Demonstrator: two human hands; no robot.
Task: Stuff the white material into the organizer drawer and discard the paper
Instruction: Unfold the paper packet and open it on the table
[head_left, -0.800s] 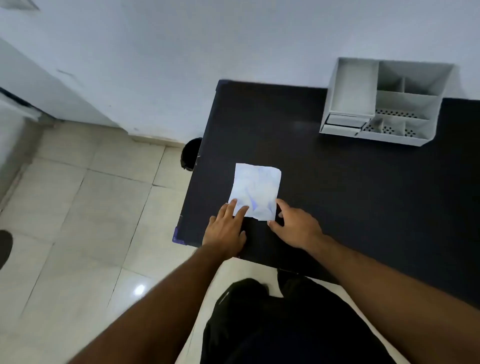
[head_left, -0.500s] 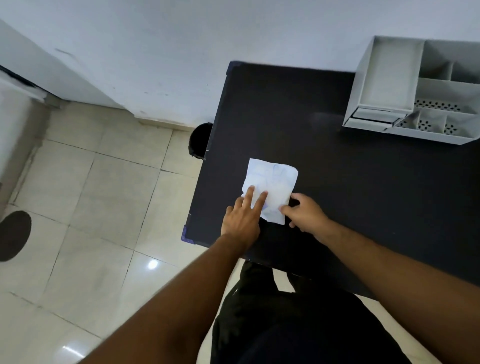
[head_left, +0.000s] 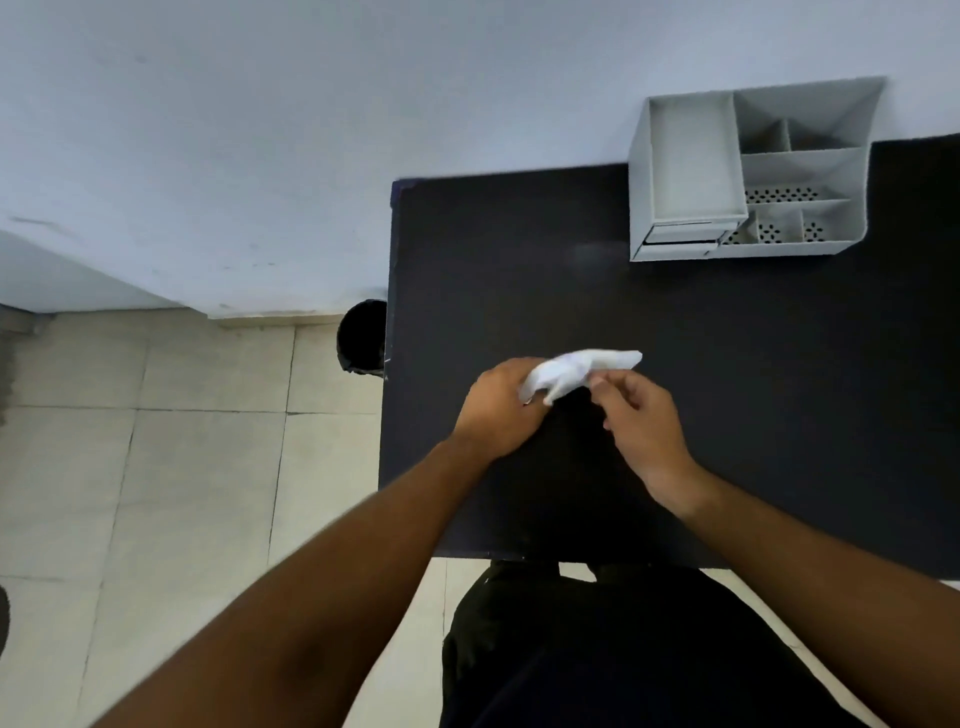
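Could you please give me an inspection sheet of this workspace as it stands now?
Surface: black table, standing against the wall.
Job's things: white sheet, crumpled, held in both hands over the table; grey organizer at the table's far right, its drawer at the lower left, seemingly closed.
Clutter: nothing seen.
Grippers: left hand grips the sheet's left end; right hand appears to pinch its lower edge.
Cables: nothing seen.
Surroundings: white wall, tiled floor, black bin on the floor by the table's left edge.
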